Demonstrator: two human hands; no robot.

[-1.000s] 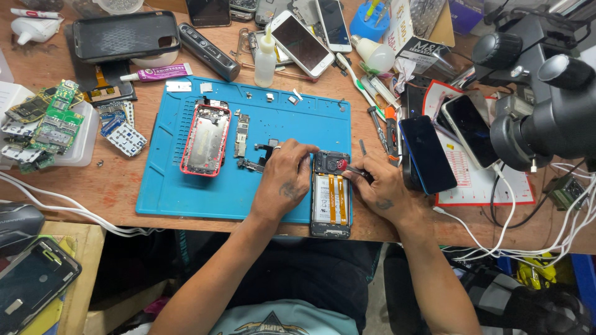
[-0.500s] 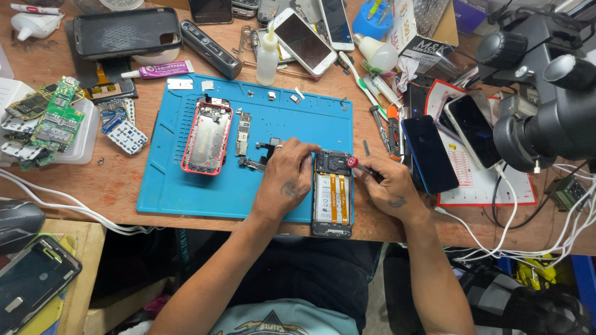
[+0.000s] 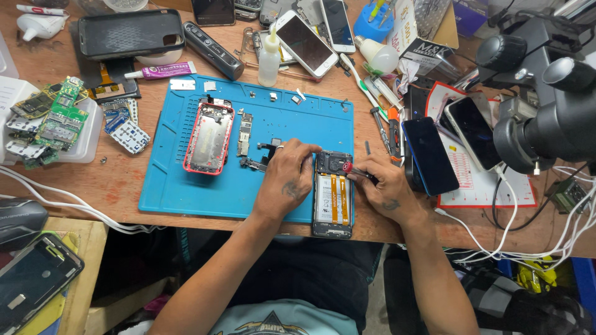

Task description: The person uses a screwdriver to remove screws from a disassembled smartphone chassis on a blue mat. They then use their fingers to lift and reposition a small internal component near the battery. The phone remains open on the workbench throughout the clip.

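On the blue silicone mat [image 3: 186,192], the left hand [image 3: 287,180] pins down an opened black phone [image 3: 333,195]; the right hand [image 3: 386,186] pinches a red-tipped screwdriver [image 3: 355,170]. A clear plastic tub [image 3: 84,139] holds green circuit boards [image 3: 56,115].

Your left hand [image 3: 287,180] pins the opened phone [image 3: 333,193] at the blue mat [image 3: 186,192] edge while your right hand [image 3: 386,188] pokes what looks like a red-tipped screwdriver [image 3: 355,170] into its top.

Dark-screened blue phone [image 3: 429,156] (another [image 3: 474,132] beside it) lies right of mat.
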